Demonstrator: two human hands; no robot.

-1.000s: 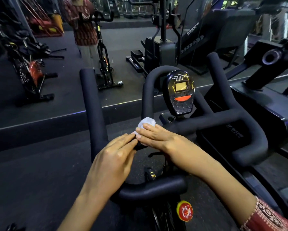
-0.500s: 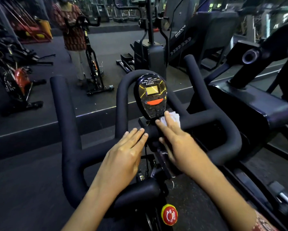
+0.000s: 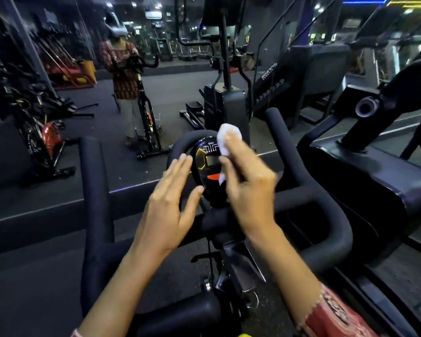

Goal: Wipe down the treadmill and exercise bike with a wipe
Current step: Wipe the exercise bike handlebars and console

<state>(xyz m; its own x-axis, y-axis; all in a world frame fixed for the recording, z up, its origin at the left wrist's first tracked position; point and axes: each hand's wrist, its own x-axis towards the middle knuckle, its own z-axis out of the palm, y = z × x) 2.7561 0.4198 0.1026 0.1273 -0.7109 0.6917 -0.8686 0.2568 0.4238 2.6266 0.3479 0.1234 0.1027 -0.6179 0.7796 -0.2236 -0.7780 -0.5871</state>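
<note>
One wipe (image 3: 229,136) is being gripped on the bike screen (image 3: 205,166) by the right hand (image 3: 248,190); the left hand (image 3: 168,207) is being held flat.

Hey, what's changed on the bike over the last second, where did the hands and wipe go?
The right hand carried the wipe up from the handlebar onto the face of the console. The left hand lifted off the bar and hovers open beside the console's left edge. Unchanged: the wipe stays in the right hand; console and handlebar sit as before.
</note>
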